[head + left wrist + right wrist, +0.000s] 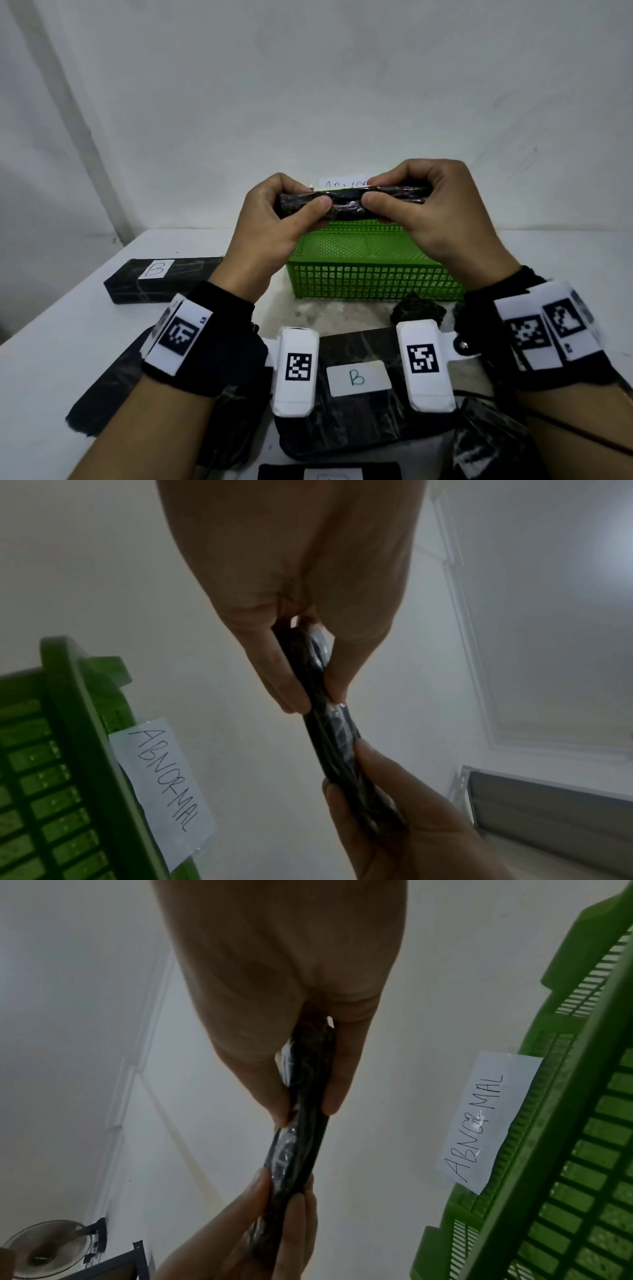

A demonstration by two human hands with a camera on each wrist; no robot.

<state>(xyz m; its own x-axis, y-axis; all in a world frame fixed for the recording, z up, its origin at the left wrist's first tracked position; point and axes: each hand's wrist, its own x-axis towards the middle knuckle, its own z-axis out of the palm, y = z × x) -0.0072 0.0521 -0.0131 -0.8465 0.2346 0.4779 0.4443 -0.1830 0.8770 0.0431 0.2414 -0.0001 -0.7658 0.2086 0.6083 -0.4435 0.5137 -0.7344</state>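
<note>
Black bar [352,202] is being held up in the air over the green basket [370,277], probably for a close look. Left hand [270,222] is pinching its left end and right hand [435,212] its right end. Blocks marked B [161,279] are lying on the surface [51,359], well below.

From the left wrist, the left fingers [287,685] are squeezing the thin, shiny bar. A paper tag [161,785] reading ABNORMAL is sticking to the basket's far rim.

From the right wrist, the right fingers [270,1096] are squeezing it too. The basket's open top is leaving lots of room for dropping it in.
</note>
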